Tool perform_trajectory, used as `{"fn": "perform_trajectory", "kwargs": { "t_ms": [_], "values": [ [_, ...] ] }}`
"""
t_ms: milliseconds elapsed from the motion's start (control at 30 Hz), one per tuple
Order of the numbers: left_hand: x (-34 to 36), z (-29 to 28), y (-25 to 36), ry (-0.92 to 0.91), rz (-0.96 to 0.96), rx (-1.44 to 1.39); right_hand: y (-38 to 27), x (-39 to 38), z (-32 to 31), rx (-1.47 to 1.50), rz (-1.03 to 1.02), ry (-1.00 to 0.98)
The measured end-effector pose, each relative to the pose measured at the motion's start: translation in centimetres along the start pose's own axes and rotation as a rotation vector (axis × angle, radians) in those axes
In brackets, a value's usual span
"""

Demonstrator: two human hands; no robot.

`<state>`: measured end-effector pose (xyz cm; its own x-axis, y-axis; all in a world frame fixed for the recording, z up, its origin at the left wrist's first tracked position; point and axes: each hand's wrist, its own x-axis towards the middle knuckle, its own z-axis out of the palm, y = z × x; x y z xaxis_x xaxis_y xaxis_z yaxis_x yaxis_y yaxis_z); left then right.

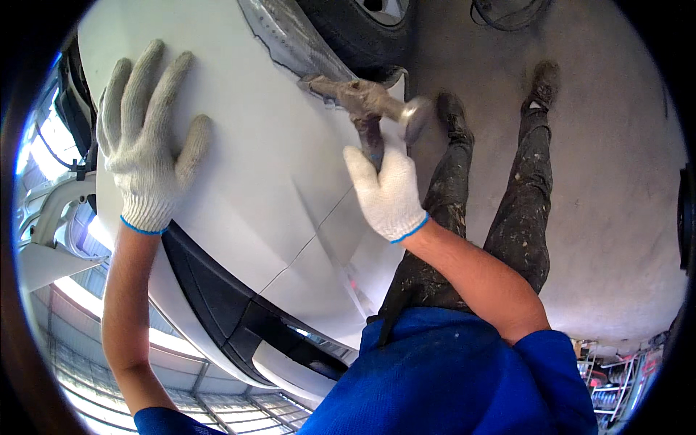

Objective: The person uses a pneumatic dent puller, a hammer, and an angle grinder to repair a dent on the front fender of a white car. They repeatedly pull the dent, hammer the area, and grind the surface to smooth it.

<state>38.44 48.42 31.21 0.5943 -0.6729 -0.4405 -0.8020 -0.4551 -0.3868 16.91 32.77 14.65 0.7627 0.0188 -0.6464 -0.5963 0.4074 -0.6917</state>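
White panel (239,152), right fingers (396,161) round hammer (366,101)

One head view looks steeply down past the wearer's shirt (449,370), close at the bottom edge; its fisheye sweep spans the car (254,174) at left, the floor (616,188) at right and, bent, the roof (225,399) at lower left.

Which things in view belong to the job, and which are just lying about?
Job in hand:
Hammer, in the gloved right hand
White car panel, under the gloved left hand

Lying about:
Dark coiled cable or hose
Stocked shelving, lower right
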Motion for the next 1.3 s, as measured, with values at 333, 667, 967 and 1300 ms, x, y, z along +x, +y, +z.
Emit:
{"fn": "perform_trajectory", "kwargs": {
  "t_ms": [333, 667, 967, 1300],
  "values": [
    [-0.2, 0.1, 0.0, -0.009, -0.007, -0.005, -1.1, -0.5, -0.8, 0.077, 0.045, 0.046],
    [1.8, -0.2, 1.7, -0.245, 0.113, 0.104, 0.9, 0.3, -2.6, -0.064, 0.086, 0.108],
    [5.7, 1.2, 8.9, -0.515, 0.267, 0.004, 1.4, 0.4, -9.2, -0.229, 0.051, 0.118],
    [4.5, -0.9, 8.1, -0.573, 0.249, -0.098, 1.6, -1.3, -11.2, -0.251, 0.112, 0.092]
  ]
}}
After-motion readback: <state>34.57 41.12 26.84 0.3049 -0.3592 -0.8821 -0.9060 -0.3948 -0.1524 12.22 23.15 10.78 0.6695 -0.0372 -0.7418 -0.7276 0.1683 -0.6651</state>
